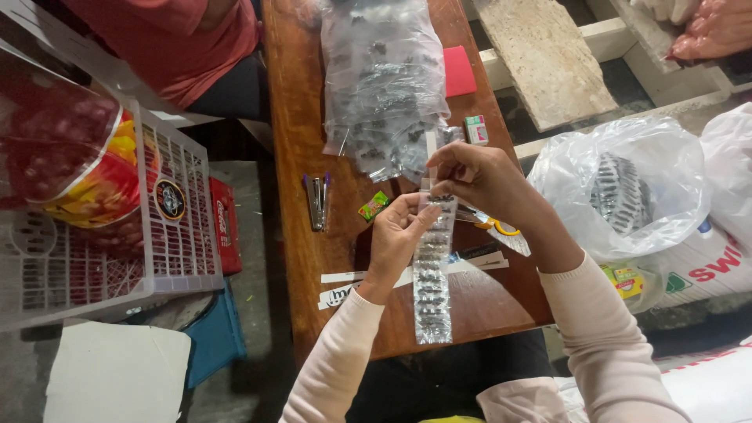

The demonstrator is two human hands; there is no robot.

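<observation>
Gripping a long clear plastic strip of small dark packets (432, 274), a seated person works at a narrow wooden table (301, 102) — the left hand (395, 235) closed around the strip's upper part from the side, the right hand (470, 174) pinching its top edge between thumb and fingertips. Held this way, the strip hangs taut down toward the person's lap, its lower end lying over the table's near edge, so the top stays steady between both hands. Just beyond the hands lies a large clear bag (384, 78) of similar packets, near enough to reach. A stapler (317, 201) rests to the left, a small green sweet wrapper (374, 205) beside it, and yellow-handled scissors (493, 227) lie partly hidden under the right wrist. White paper strips (345, 287) sit on the table by the left forearm. A white plastic crate (168, 235) stands off to the left — a tied white bag (627, 188) to the right.
</observation>
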